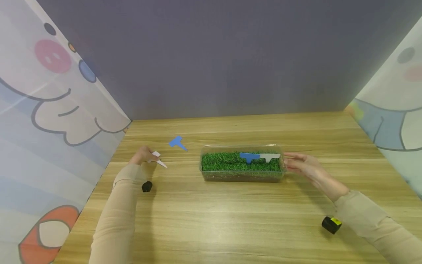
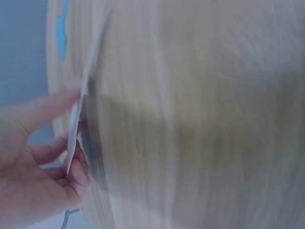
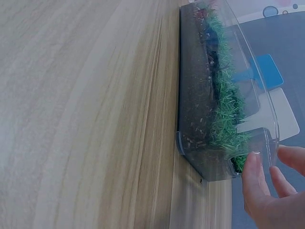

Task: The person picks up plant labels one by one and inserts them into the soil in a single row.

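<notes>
My left hand (image 1: 143,155) pinches a white T-shaped plant label (image 1: 160,163) just above the table at the left. In the left wrist view the label (image 2: 82,100) is seen nearly edge-on, between thumb and fingers. A clear plastic planter box (image 1: 244,176) holds dark soil and green grass (image 1: 224,161). A blue plant label (image 1: 249,156) and another white label (image 1: 269,157) stand side by side in the grass. My right hand (image 1: 308,167) holds the box's right end at its rim, thumb and fingertips against the plastic. Left of the box, a second blue label (image 1: 178,143) lies flat.
A small black object (image 1: 147,186) sits beside my left forearm. A black and yellow object (image 1: 331,224) lies near my right sleeve. Behind the wooden table (image 1: 230,220) rises a grey panel (image 1: 224,58), with cartoon-print sheets (image 1: 43,110) at the sides.
</notes>
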A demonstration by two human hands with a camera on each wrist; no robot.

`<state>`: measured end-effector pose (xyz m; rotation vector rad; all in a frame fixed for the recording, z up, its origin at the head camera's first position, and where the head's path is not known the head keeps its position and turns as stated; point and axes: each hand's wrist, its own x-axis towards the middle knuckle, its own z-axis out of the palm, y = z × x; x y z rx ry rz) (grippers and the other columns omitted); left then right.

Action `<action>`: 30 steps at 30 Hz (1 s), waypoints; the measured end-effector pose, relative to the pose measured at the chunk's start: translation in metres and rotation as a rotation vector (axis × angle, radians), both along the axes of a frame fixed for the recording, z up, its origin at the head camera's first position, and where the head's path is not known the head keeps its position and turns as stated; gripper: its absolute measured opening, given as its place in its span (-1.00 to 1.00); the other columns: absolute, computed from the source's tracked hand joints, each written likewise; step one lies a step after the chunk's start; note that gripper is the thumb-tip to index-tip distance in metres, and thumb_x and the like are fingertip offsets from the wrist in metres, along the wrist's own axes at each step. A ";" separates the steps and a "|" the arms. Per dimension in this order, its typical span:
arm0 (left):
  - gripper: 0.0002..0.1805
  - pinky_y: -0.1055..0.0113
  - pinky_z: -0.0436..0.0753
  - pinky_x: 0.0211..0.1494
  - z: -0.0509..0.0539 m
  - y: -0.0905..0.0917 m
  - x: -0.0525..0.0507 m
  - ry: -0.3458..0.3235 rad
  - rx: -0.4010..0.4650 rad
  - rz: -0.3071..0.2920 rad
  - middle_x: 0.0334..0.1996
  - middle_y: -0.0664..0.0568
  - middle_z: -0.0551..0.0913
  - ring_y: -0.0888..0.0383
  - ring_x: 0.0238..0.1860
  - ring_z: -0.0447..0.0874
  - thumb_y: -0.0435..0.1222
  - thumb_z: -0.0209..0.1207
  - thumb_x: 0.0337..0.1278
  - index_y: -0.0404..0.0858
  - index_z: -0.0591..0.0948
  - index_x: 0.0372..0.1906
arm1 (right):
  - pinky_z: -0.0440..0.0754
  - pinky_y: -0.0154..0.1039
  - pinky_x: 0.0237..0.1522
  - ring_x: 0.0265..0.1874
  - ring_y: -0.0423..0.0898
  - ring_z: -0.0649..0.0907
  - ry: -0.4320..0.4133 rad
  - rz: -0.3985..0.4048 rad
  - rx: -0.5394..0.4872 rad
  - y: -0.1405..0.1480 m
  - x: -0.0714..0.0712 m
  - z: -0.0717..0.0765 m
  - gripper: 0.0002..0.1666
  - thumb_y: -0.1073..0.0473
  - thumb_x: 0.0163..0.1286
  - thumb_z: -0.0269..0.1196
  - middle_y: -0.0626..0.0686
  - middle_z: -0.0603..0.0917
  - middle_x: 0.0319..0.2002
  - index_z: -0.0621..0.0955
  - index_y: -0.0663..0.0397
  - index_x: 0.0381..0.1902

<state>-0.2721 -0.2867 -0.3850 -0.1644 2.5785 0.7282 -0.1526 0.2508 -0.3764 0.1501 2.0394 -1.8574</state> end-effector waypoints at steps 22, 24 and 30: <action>-0.50 0.10 0.34 0.16 0.009 0.002 0.002 -0.028 0.343 0.146 0.12 -0.41 0.26 -0.06 -0.02 0.38 -0.37 -0.02 0.18 -0.63 0.23 0.13 | 0.48 -0.36 -0.05 -0.24 -0.32 0.59 0.018 0.012 0.045 0.000 0.000 -0.001 -0.22 0.13 0.23 0.17 0.00 0.54 -0.06 0.11 0.37 0.26; -0.50 0.08 0.33 0.16 0.010 0.003 0.002 -0.014 0.375 0.123 0.12 -0.41 0.26 -0.02 -0.05 0.39 -0.36 -0.03 0.19 -0.61 0.24 0.14 | 0.48 -0.37 -0.06 -0.24 -0.32 0.59 0.018 0.011 0.039 0.000 0.000 -0.001 -0.22 0.13 0.23 0.17 -0.05 0.55 -0.09 0.10 0.38 0.26; -0.51 0.07 0.34 0.16 0.016 0.011 0.001 0.019 0.409 0.145 0.17 -0.36 0.24 -0.10 0.04 0.35 -0.32 -0.02 0.21 -0.52 0.27 0.17 | 0.48 -0.31 -0.04 -0.24 -0.29 0.60 0.008 0.003 0.046 0.000 0.001 0.001 -0.21 0.13 0.22 0.18 -0.01 0.54 -0.06 0.11 0.35 0.27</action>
